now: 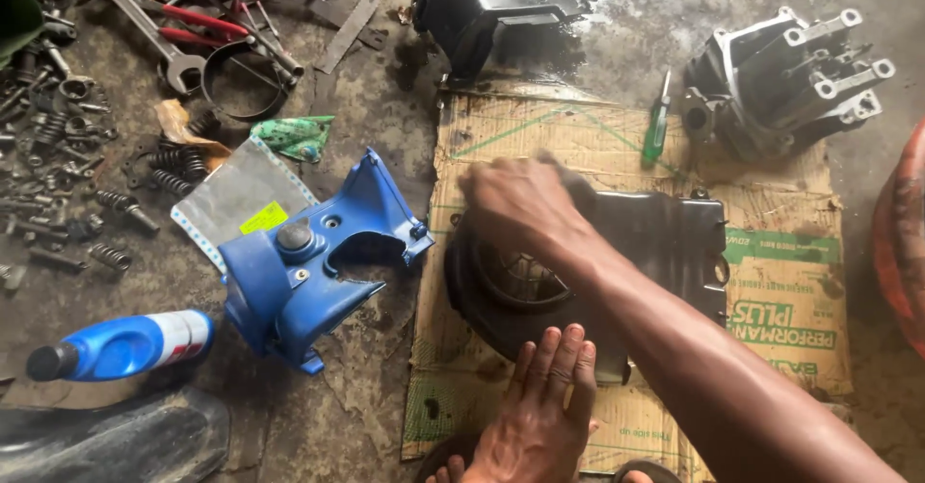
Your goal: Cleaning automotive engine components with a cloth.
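Observation:
A black plastic fan cover [665,242] with a round grilled opening lies on a sheet of cardboard [540,122] on the concrete floor. My right hand [515,204] reaches in from the lower right and rests on the cover's far left part. It is blurred and closed around what looks like a dark cloth [576,182]. My left hand [540,416] lies flat on the cover's near edge, fingers stretched out side by side and pointing away from me.
Left of the cardboard lie a blue plastic shroud [308,261], a blue bottle [125,345], wrenches [145,26], springs and bolts [58,156]. A green screwdriver [658,122], a metal engine cylinder [790,78] and a black housing [491,1] sit at the back.

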